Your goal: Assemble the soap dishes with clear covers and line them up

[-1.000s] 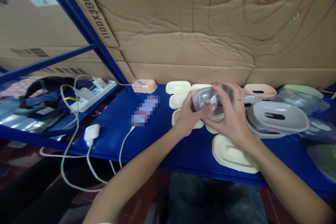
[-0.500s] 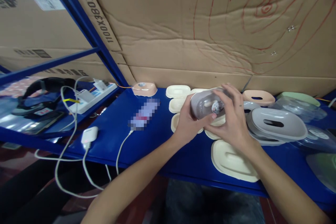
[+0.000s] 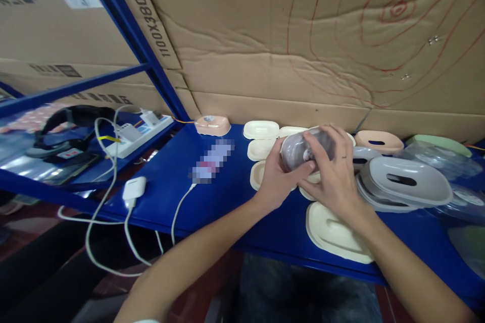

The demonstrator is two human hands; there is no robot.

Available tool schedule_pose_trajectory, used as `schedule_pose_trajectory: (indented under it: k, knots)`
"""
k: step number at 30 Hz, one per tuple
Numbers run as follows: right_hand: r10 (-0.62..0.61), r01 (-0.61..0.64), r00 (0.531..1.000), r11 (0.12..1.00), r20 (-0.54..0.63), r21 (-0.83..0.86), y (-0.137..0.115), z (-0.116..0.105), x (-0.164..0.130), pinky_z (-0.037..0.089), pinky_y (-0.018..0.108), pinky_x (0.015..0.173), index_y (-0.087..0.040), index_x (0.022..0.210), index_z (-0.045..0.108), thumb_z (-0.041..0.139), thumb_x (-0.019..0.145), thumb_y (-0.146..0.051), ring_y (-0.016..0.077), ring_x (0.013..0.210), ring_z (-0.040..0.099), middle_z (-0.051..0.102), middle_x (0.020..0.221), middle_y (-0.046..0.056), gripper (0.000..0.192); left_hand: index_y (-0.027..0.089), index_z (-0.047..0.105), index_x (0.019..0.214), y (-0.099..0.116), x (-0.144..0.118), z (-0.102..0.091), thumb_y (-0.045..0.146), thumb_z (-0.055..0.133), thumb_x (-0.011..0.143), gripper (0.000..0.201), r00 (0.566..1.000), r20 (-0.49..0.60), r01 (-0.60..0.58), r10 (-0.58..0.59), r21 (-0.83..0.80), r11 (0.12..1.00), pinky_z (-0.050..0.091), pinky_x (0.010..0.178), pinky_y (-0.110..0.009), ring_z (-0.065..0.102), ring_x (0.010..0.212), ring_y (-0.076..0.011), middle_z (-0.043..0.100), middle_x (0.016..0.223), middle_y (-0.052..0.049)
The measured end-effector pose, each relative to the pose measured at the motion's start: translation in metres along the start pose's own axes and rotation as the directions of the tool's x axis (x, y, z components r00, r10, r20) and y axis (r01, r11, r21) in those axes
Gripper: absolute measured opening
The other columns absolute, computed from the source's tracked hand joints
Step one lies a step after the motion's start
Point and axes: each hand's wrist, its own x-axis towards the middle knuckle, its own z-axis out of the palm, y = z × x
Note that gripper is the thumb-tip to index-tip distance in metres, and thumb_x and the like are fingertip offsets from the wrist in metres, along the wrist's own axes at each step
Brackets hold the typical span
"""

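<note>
Both hands meet above the blue tabletop (image 3: 212,197), closed around one clear oval plastic cover (image 3: 299,149) that bears a small round sticker. The left hand (image 3: 278,179) cups it from below and from the left, thumb laid across its lower edge; the right hand (image 3: 333,174) wraps it from the right, fingers curled over the top. The cover is held up off the tabletop, tilted toward the camera, just above a group of cream oval plastic trays (image 3: 261,139).

The fingers hide the cover's right half, and the sticker's print is too small to read. A larger cream oval tray (image 3: 333,232) lies below the right wrist, partly covered by the forearm. To the right sits a stack of grey oval lids with slots (image 3: 409,181); clear pieces beyond them are cut off at the frame's edge. A blurred flat object (image 3: 211,161) with a white cable lies to the left.

The brown cardboard sheet (image 3: 265,35) behind shows red pen scrawls and the printed figures "1100X380X62".
</note>
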Motion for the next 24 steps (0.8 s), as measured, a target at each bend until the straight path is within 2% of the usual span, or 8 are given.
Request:
schedule_pose_trajectory:
  k: [5,7,10,14,19,24]
  knots:
    - [0.009,0.000,0.996,0.995,-0.085,0.104,0.001,-0.004,0.003,0.042,0.076,0.124,-0.035,0.171,0.039,0.084,0.092,-0.046,0.0485,0.153,0.047,0.044,0.162,0.020,0.092,0.026,0.073,0.124,0.004,0.001,0.000,0.036,0.106,0.071,0.063,0.998,0.008,0.055,-0.055,-0.057,0.997,0.056,0.110,-0.045,0.072,0.121,-0.0283,0.079,0.127,-0.006]
    - [0.001,0.010,0.996,0.993,-0.090,0.118,0.000,-0.008,0.005,0.044,0.075,0.124,-0.034,0.170,0.041,0.087,0.091,-0.051,0.0486,0.152,0.049,0.046,0.161,0.020,0.093,0.025,0.077,0.124,0.006,0.003,-0.002,0.053,0.101,0.078,0.058,0.996,0.033,0.090,-0.087,-0.113,0.989,0.055,0.113,-0.046,0.071,0.125,-0.0310,0.079,0.128,-0.007]
    - [-0.016,0.029,0.995,0.991,-0.101,0.130,-0.001,-0.011,0.006,0.046,0.074,0.123,-0.034,0.169,0.043,0.090,0.089,-0.056,0.0488,0.151,0.051,0.047,0.160,0.020,0.095,0.025,0.082,0.122,0.008,0.006,-0.003,0.075,0.082,0.089,0.060,0.989,0.078,0.141,-0.129,-0.161,0.977,0.054,0.114,-0.050,0.070,0.131,-0.0365,0.081,0.124,-0.009]
    - [-0.007,0.022,0.994,0.990,-0.111,0.141,0.000,-0.013,0.005,0.048,0.075,0.122,-0.039,0.172,0.040,0.089,0.089,-0.058,0.0481,0.150,0.053,0.048,0.161,0.018,0.098,0.023,0.083,0.118,0.010,0.007,-0.004,0.070,0.083,0.090,0.055,0.986,0.072,0.161,-0.151,-0.166,0.973,0.054,0.113,-0.049,0.068,0.137,-0.0387,0.082,0.124,-0.010]
    - [-0.016,0.035,0.991,0.990,-0.135,0.134,0.000,-0.017,0.006,0.050,0.074,0.120,-0.039,0.173,0.037,0.091,0.086,-0.062,0.0490,0.149,0.054,0.049,0.162,0.018,0.104,0.022,0.082,0.119,0.012,0.008,-0.006,0.064,0.079,0.095,0.048,0.981,0.037,0.192,-0.188,-0.178,0.965,0.055,0.112,-0.044,0.068,0.138,-0.0361,0.082,0.128,-0.009]
    - [-0.037,0.053,0.985,0.995,-0.168,0.089,0.002,-0.021,0.009,0.049,0.073,0.122,-0.039,0.173,0.039,0.092,0.088,-0.055,0.0497,0.150,0.053,0.050,0.161,0.019,0.102,0.020,0.082,0.122,0.015,0.012,-0.008,0.063,0.077,0.097,0.050,0.984,-0.001,0.175,-0.179,-0.206,0.963,0.054,0.112,-0.042,0.068,0.139,-0.0360,0.082,0.131,-0.009]
